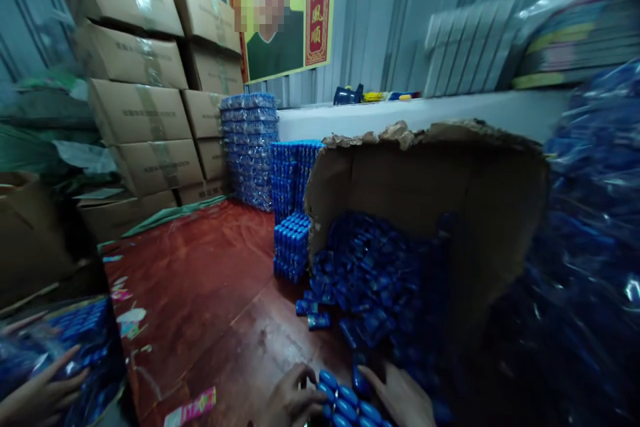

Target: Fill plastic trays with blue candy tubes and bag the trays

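At the bottom centre a tight block of small blue cylindrical containers (345, 407) stands in rows on the red table. My left hand (295, 397) curls its fingers against the left side of this block. On the other side, my right hand (403, 397) has its thumb and finger at a single blue container (361, 381) on the block's far right edge. Just beyond lies a heap of loose blue containers (370, 273), spilling out of a torn cardboard box (410, 180) turned on its side. The lower part of both hands is cut off by the frame.
Another person's hands (47, 390) handle wrapped blue packs at lower left. Stacked blue blocks (291, 247) and a wrapped pile (250, 150) stand behind on the red tabletop (200, 287). Cartons (150, 113) rise at back left; blue plastic-wrapped packs (595, 247) fill the right.
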{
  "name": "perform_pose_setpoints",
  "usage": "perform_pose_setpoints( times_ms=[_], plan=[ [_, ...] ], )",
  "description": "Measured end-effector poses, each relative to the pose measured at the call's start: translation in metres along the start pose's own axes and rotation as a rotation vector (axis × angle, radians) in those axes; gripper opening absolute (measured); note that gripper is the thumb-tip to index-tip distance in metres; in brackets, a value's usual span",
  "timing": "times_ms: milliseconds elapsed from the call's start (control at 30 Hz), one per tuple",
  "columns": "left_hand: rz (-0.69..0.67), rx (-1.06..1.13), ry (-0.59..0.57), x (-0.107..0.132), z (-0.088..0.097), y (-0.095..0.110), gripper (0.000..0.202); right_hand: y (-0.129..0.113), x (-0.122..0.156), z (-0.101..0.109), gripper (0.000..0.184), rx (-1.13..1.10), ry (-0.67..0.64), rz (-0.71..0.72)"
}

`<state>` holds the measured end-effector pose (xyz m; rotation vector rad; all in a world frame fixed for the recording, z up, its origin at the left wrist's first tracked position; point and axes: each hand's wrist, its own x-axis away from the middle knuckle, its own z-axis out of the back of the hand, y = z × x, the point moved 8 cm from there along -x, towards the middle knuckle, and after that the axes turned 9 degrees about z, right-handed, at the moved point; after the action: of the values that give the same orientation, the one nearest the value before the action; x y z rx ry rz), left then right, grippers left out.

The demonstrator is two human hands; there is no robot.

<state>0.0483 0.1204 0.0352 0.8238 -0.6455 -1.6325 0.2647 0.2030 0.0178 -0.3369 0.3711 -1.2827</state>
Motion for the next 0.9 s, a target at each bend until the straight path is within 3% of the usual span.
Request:
perform_pose_setpoints(
  times_ms=[100, 200, 333, 467, 567, 700, 800, 900],
  plan=[
    [0.113, 0.121, 0.21, -0.014, 0.015, -0.027, 0.034, -0.017, -0.023, -0.009, 0.023, 0.016, -0.069, 0.073],
    [0.285, 0.143, 0.381, -0.036, 0.028, -0.059, 0.032, -0.016, -0.033, -0.008, 0.011, -0.047, -0.061, 0.074],
    [0.376, 0.04, 0.384, -0.066, 0.033, -0.088, 0.026, 0.007, -0.022, 0.015, 0.021, -0.086, 0.028, -0.012],
    [0.398, -0.02, 0.33, -0.079, 0.028, -0.102, 0.022, 0.036, 0.028, 0.049, 0.038, -0.164, 0.132, -0.087],
    [0.374, -0.082, 0.296, -0.081, 0.022, -0.098, 0.027, 0.041, 0.085, 0.062, 0.04, -0.425, 0.192, -0.088],
    [0.295, -0.206, 0.221, -0.09, 0.011, -0.072, 0.045, 0.033, 0.147, 0.041, 0.04, -0.693, 0.118, -0.162],
    [0.237, -0.289, 0.11, -0.106, -0.003, -0.049, 0.041, 0.026, 0.167, 0.033, 0.037, -0.706, 0.189, -0.227],
    [0.239, -0.317, 0.018, -0.124, -0.016, -0.038, 0.021, 0.018, 0.17, 0.043, 0.034, -0.533, 0.288, -0.216]
  ],
)
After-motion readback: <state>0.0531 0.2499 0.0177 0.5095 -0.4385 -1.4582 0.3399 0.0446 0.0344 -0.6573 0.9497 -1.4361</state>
